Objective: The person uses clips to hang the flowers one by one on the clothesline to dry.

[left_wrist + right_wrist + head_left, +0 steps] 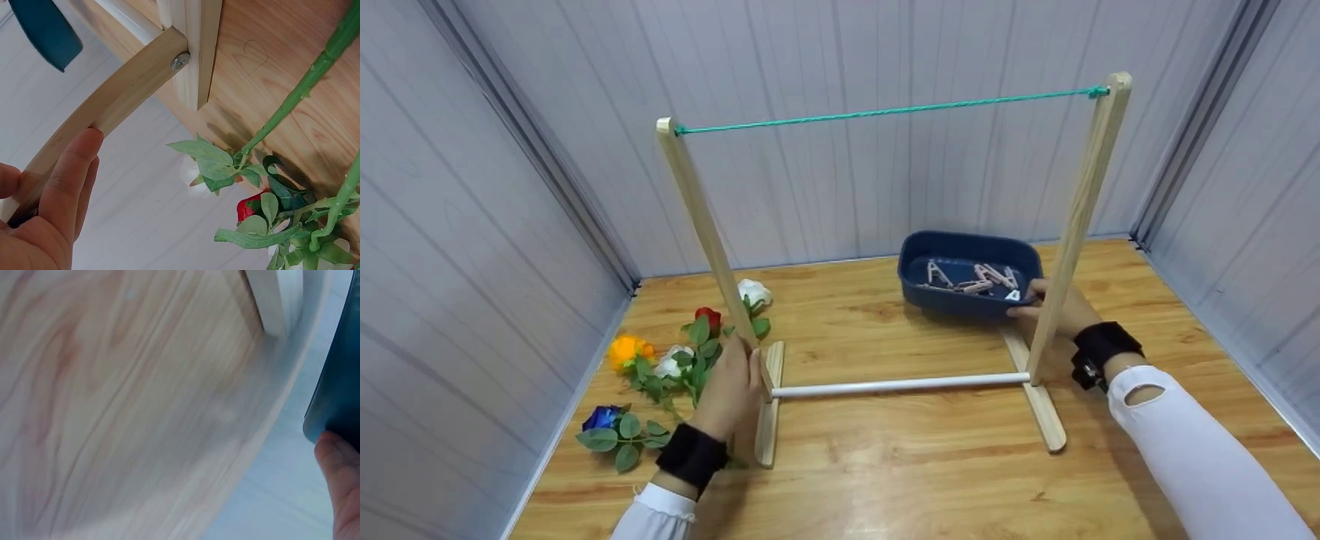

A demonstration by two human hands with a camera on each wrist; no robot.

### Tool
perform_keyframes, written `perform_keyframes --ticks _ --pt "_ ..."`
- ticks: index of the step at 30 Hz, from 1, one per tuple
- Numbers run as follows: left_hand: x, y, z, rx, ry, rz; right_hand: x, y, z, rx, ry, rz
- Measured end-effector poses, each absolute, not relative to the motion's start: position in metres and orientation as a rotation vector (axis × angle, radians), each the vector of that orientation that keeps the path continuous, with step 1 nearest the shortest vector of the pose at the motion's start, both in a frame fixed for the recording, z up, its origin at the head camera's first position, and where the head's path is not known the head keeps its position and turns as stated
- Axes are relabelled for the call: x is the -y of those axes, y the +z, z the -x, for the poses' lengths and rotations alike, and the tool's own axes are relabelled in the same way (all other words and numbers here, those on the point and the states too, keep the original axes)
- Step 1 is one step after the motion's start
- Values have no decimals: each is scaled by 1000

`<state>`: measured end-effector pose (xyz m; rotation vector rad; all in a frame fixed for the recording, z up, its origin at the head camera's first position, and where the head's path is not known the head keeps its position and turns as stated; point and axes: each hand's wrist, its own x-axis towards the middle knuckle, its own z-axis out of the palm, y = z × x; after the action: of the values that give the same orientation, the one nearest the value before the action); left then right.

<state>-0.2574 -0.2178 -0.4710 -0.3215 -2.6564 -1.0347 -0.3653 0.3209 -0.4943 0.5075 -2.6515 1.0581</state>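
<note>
A wooden frame stands on the table, its left post (pixel 703 217) and right post (pixel 1080 225) joined at the top by a green cord (pixel 885 112) and near the bottom by a white rod (pixel 900 385). My left hand (pixel 733 386) grips the left post low down; in the left wrist view the fingers (pixel 70 174) and thumb lie on either side of the wood. Behind the right post, my right hand (pixel 1061 307) holds the near right corner of a dark blue bin (pixel 960 304), which appears slightly tilted. Several clothespins (pixel 979 285) lie loose in it.
Left of the frame lie artificial roses: a yellow one (pixel 630 351), a red one (pixel 708 318), a blue one (pixel 601 418) and white ones (pixel 754 292). Pale panel walls (pixel 825 187) enclose the wooden table (pixel 885 480) at the back and sides.
</note>
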Motion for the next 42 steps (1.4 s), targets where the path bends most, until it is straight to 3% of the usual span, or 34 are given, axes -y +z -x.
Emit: perform_keyframes --ticks 20,35,42 --pt "220 -468 257 2680 -1089 304 -381 -514 311 2669 728 -66" --pt "223 -470 257 2650 -1068 288 -382 -513 298 2836 777 55" --pt "222 -469 257 2656 -1082 302 -372 -495 298 2866 550 125"
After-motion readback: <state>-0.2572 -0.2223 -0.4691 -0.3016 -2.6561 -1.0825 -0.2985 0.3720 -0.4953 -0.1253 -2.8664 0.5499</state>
